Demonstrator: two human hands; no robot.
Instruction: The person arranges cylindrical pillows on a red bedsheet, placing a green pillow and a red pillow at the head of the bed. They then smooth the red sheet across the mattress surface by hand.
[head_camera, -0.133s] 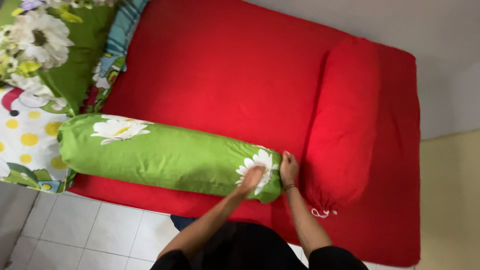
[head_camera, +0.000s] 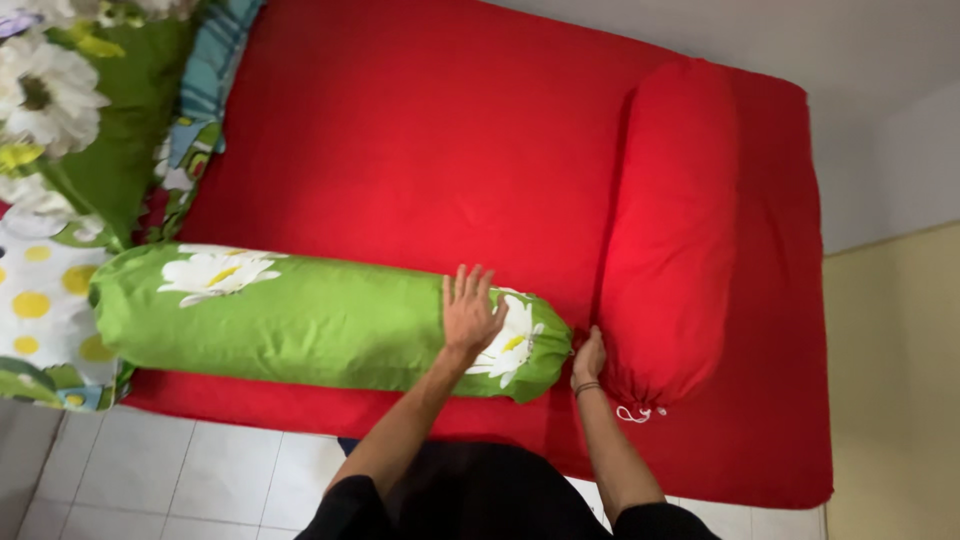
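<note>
A long green bolster (head_camera: 320, 320) with white daisy prints lies across the near edge of a red-sheeted mattress (head_camera: 420, 150). My left hand (head_camera: 470, 310) rests flat on top of it near its right end, fingers spread. My right hand (head_camera: 588, 356) is closed at the bolster's gathered right end, apparently gripping the bunched fabric there. A red bolster (head_camera: 670, 230) lies lengthwise just right of my right hand, with a white drawstring (head_camera: 638, 413) at its near end.
Floral green and polka-dot pillows (head_camera: 60, 150) are piled at the left. White floor tiles (head_camera: 180, 470) run below the mattress edge. A grey wall and a yellow surface (head_camera: 890, 390) stand at the right.
My left hand has opened and moved up onto the top of the green bolster. My right hand has shifted down to the bolster's end. The view has moved slightly.
</note>
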